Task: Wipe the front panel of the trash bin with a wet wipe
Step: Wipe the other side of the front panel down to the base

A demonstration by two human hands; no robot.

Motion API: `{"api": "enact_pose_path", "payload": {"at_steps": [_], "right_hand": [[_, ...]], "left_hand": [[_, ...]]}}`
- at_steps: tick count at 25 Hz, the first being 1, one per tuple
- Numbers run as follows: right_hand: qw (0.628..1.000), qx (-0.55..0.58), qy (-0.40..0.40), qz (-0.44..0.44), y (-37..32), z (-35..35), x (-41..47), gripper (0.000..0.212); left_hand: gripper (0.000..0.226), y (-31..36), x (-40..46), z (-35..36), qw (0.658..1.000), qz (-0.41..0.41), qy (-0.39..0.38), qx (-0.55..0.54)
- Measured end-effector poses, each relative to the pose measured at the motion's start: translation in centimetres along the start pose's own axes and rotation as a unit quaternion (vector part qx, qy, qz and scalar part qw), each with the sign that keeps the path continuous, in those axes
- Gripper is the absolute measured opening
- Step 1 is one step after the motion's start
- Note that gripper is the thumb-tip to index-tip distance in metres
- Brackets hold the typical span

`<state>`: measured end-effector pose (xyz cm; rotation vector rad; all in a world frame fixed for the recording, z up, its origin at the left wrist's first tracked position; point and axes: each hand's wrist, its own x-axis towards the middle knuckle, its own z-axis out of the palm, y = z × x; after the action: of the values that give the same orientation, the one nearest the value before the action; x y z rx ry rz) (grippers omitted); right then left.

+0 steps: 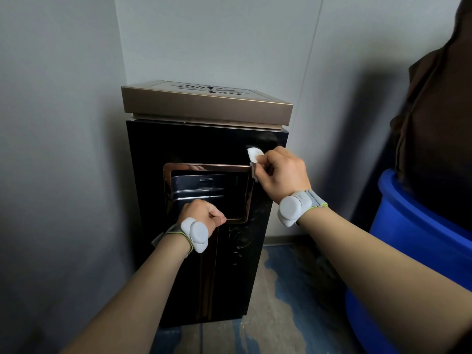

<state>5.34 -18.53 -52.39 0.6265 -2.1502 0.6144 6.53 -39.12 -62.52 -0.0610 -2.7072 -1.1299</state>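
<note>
A tall black trash bin (194,146) with a bronze lid (204,104) stands in a wall corner. Its glossy front panel has a copper-framed opening (207,167) in the middle. My right hand (281,172) holds a white wet wipe (254,154) pressed against the panel's upper right, just above the frame's right corner. My left hand (201,213) is closed around the lower edge of the opening's frame. Both wrists carry grey bands with white pods.
Grey walls close in at the left and behind the bin. A blue plastic barrel (413,251) stands at the right, with dark brown fabric (434,111) hanging above it. The floor (275,302) is worn blue and beige.
</note>
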Motion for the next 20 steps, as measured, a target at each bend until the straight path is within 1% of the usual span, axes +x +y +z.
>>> {"api": "enact_pose_path", "payload": {"at_steps": [4, 20], "right_hand": [[1.000, -0.012, -0.005, 0.005, 0.7, -0.5, -0.1, 0.012], [0.998, -0.031, 0.018, 0.058, 2.5, -2.0, -0.5, 0.011]], "left_hand": [[0.004, 0.0, 0.1, 0.0, 1.000, 0.001, 0.000, -0.004], [0.005, 0.2, -0.1, -0.2, 1.000, -0.005, 0.000, 0.002]]}}
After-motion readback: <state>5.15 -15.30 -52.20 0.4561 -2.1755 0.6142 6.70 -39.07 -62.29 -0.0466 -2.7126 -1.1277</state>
